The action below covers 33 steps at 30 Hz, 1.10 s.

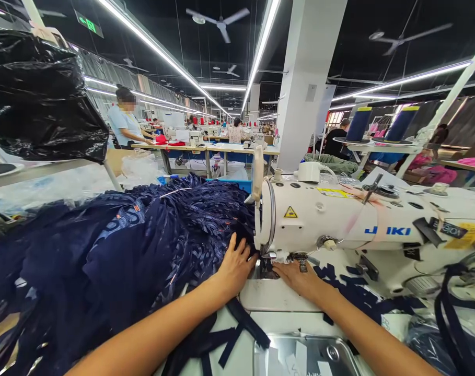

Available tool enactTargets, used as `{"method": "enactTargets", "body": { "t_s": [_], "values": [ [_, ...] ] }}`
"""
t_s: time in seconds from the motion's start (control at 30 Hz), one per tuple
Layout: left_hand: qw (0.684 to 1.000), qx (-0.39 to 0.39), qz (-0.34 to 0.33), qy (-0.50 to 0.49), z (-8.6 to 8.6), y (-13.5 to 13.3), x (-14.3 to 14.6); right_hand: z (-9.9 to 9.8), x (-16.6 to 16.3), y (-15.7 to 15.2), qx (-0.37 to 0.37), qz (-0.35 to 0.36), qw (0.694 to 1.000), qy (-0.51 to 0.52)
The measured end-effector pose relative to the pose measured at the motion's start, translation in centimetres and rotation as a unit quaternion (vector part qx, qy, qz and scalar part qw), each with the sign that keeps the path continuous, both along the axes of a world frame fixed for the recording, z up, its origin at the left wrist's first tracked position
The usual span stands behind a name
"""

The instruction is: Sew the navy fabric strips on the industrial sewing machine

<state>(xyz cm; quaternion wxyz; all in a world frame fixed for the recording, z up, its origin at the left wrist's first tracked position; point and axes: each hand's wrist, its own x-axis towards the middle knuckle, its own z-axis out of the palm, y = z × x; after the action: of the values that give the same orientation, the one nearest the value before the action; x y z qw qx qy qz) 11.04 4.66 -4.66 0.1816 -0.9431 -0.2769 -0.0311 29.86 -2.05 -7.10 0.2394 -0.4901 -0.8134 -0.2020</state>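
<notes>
My left hand (234,265) lies flat with fingers stretched out on dark navy patterned fabric (135,245), just left of the needle area (265,257) of a white Juki sewing machine (339,219). My right hand (298,278) rests on the machine bed right under the machine head, fingers pointing toward the presser foot; its fingertips are partly hidden. A big heap of the same navy fabric spreads over the table to the left. Narrow navy strips (237,326) lie on the white table near my forearms.
A metal tray (303,355) sits at the front edge. Two navy thread cones (378,125) stand behind the machine. A black plastic bag (41,94) hangs at upper left. Other people work at far tables (206,149). A white pillar (308,78) rises behind.
</notes>
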Motion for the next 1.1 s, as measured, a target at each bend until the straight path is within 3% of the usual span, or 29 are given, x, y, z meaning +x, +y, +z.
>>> {"method": "enactTargets", "body": {
  "t_s": [0.13,0.4,0.7,1.1],
  "values": [
    [1.0,-0.024,0.001,-0.002,0.4,0.1,0.1,-0.2,0.1,0.2,0.016,-0.016,0.999,-0.036],
    [0.999,-0.026,-0.009,-0.023,0.1,0.2,0.0,-3.3,0.4,0.6,0.049,-0.067,0.994,-0.067],
    [0.999,-0.033,-0.013,-0.027,-0.2,0.8,0.5,-5.1,-0.2,0.8,0.008,-0.113,0.993,-0.045],
    [1.0,-0.008,-0.01,-0.027,-0.1,1.1,1.0,-5.6,0.1,0.9,0.02,-0.095,0.994,-0.051]
  ]
}}
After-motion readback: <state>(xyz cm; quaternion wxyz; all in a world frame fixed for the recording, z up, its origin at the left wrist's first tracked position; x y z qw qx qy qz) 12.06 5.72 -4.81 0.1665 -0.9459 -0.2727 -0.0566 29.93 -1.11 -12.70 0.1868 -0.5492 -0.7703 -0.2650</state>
